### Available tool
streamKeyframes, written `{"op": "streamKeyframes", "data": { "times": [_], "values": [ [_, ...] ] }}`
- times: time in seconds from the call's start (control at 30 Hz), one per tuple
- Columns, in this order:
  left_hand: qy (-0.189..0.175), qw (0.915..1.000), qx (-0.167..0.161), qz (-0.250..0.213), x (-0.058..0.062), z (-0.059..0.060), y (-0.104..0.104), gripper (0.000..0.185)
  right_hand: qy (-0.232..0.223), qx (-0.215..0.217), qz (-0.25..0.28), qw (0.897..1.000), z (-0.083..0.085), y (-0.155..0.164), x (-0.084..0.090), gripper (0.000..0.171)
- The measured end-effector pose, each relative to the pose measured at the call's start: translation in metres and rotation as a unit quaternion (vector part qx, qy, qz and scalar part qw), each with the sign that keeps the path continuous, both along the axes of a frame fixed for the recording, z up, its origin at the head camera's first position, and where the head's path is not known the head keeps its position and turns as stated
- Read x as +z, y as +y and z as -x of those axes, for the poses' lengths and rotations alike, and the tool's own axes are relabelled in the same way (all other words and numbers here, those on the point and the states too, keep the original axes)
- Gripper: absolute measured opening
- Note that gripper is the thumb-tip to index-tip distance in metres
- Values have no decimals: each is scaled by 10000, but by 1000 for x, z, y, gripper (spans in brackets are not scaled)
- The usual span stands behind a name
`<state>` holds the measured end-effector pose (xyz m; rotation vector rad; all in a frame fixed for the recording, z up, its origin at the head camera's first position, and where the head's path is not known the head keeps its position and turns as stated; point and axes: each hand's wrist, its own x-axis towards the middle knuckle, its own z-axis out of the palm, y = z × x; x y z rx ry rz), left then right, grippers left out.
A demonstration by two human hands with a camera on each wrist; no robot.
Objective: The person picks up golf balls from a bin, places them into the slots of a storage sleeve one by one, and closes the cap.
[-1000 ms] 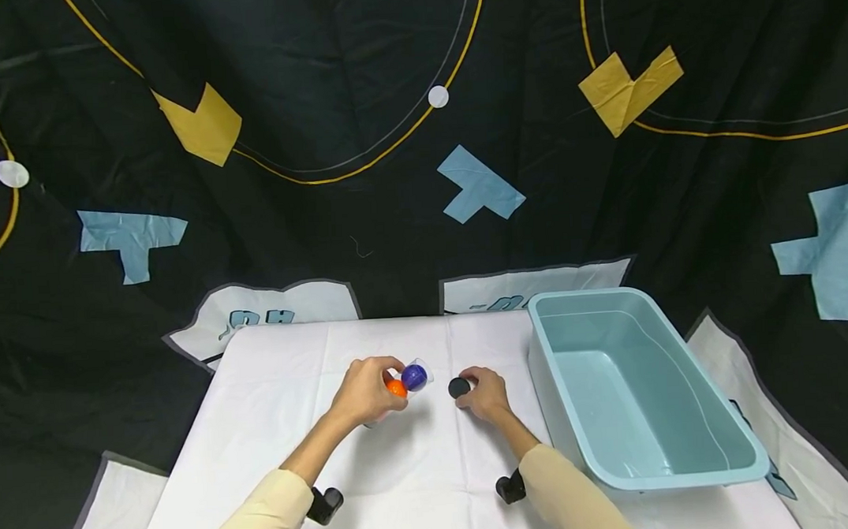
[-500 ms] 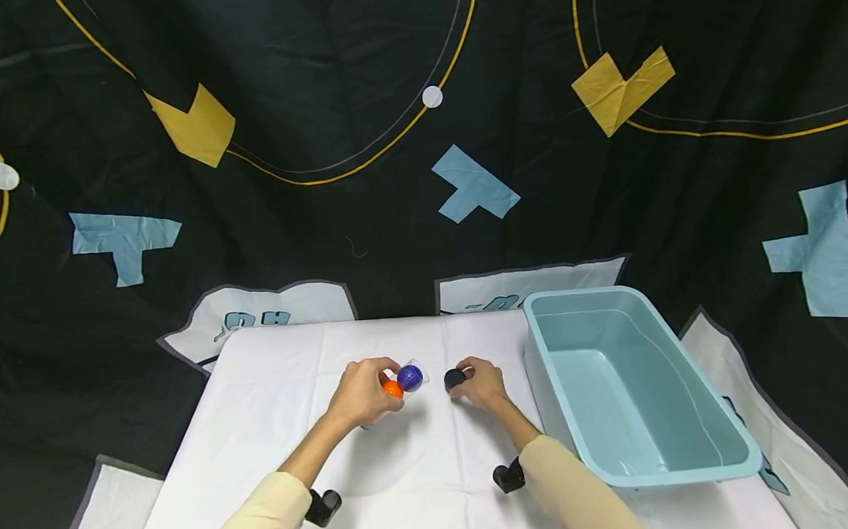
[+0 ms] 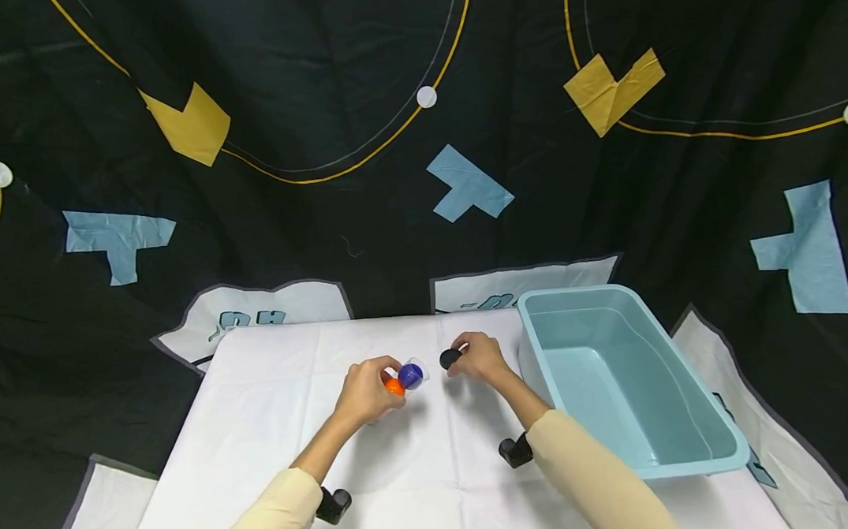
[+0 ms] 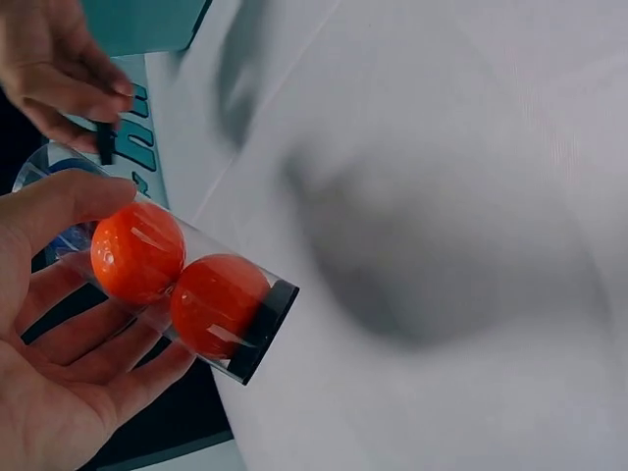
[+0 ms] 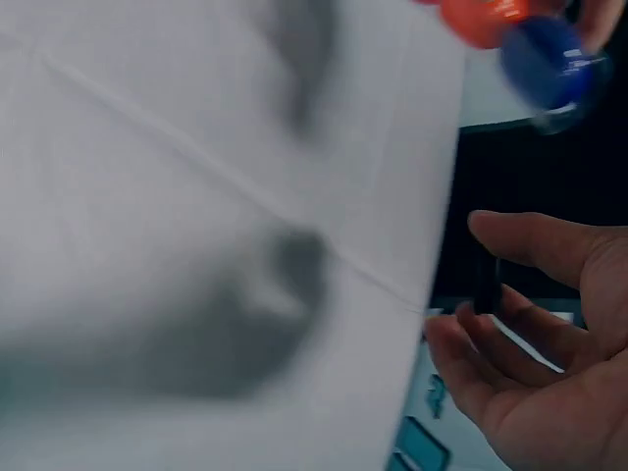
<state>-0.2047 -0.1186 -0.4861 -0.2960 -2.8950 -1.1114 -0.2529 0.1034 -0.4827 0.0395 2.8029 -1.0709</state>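
My left hand (image 3: 363, 391) grips a clear plastic tube (image 4: 196, 231) with balls inside, held above the table. Two orange balls (image 4: 137, 253) sit toward the tube's black-capped end (image 4: 263, 334). A blue-purple ball (image 3: 411, 375) shows at the other end, which has no cap on it. To the right, my right hand (image 3: 481, 357) pinches a round black cap (image 3: 450, 359) between thumb and fingers, apart from the tube. In the right wrist view the cap (image 5: 487, 283) appears edge-on and dark.
A light blue plastic bin (image 3: 542, 362) stands on the right side of the table, close to my right forearm. White cloth (image 3: 275, 429) covers the table. Behind it hangs a black curtain (image 3: 366, 243) with taped blue and yellow shapes.
My right hand has moved up and away from me with the black cap, and its shadow has separated further. The left hand keeps the tube in nearly the same place.
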Motion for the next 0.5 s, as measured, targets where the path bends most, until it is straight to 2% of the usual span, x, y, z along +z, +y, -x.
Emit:
{"op": "streamKeyframes", "data": {
  "times": [0.23,0.4,0.5],
  "values": [
    [108,9994,308,-121,-22,2,11,42,-364,486,-352,9975,-5,10,27,37],
    [236,9981,510,-238,-38,0,21,40,-694,916,-600,9916,-12,12,33,34],
    [159,9979,540,-306,-43,-2,27,41,-810,1091,-667,9885,-15,12,33,34]
  ]
}}
